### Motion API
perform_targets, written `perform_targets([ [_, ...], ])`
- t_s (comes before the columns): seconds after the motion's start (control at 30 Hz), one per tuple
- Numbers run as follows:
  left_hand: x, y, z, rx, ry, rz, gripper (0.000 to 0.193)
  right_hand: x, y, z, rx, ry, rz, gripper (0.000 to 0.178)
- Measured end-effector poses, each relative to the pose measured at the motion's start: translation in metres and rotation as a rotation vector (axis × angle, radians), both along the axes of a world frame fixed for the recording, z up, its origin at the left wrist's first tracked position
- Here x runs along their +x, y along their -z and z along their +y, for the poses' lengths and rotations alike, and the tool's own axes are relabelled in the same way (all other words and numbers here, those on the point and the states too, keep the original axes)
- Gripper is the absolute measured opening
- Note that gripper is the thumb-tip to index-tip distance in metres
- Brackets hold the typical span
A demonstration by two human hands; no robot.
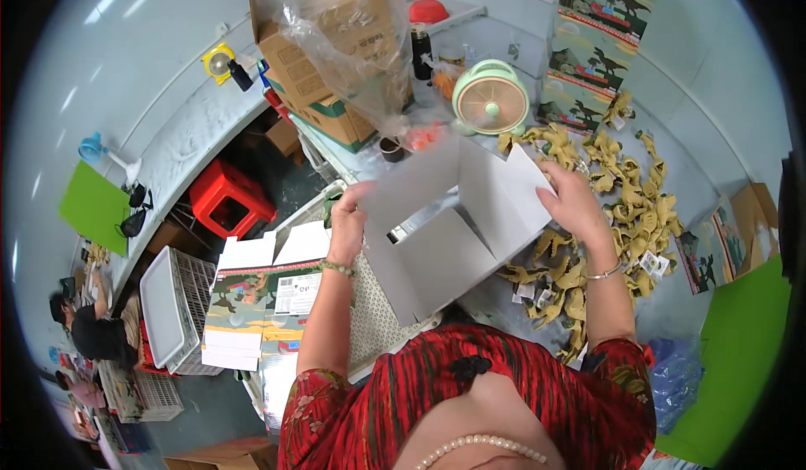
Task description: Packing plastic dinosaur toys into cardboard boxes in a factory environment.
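Long axis crosswise, the open cardboard box [441,260] spans from the left hand [346,228], pinching its left edge, to the right hand [578,203], pinching its right flap nearer the tan toys [635,231].

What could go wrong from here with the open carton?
The carton is gripped at opposite sides by the left hand and right hand, so uneven pressure might skew it. Swinging it right could disturb the loose yellow toys. The left forearm appears close to the printed cardboard and may nudge it.
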State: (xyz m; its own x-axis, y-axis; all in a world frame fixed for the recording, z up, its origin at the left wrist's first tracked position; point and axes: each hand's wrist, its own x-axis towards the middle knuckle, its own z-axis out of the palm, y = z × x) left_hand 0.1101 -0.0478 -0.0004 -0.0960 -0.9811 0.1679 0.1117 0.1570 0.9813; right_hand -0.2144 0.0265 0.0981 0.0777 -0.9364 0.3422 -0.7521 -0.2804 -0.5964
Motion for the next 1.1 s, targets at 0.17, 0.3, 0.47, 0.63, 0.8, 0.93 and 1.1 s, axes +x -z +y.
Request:
perform_targets([
  [0.17,0.006,-0.029,0.012,-0.161,0.22,-0.216,0.041,0.006,-0.005,0.005,0.068,0.038,-0.07,0.035],
  [0.3,0.019,-0.034,0.006,0.002,0.274,-0.281,0.032,0.002,0.002,-0.001,0.069,-0.072,-0.167,0.04],
  [0.47,0.034,-0.031,0.0,-0.002,0.342,-0.569,0.014,-0.002,0.0,0.002,0.219,-0.115,-0.229,0.04],
  [0.63,0.007,-0.044,0.005,0.004,0.268,-0.688,0.011,-0.014,-0.002,-0.024,0.589,-0.309,-0.387,0.039],
  [0.8,0.0,-0.031,-0.016,-0.03,0.259,-0.702,0.012,0.002,0.028,-0.055,0.405,-0.676,-0.589,0.037],
  [0.93,-0.005,-0.045,-0.025,-0.176,0.391,-0.939,0.021,0.02,0.03,-0.053,0.452,-0.489,-0.466,0.031],
  [1.1,-0.016,-0.062,-0.026,-0.072,0.462,-1.244,0.032,0.02,0.045,-0.073,0.37,-0.659,-0.17,0.032],
])
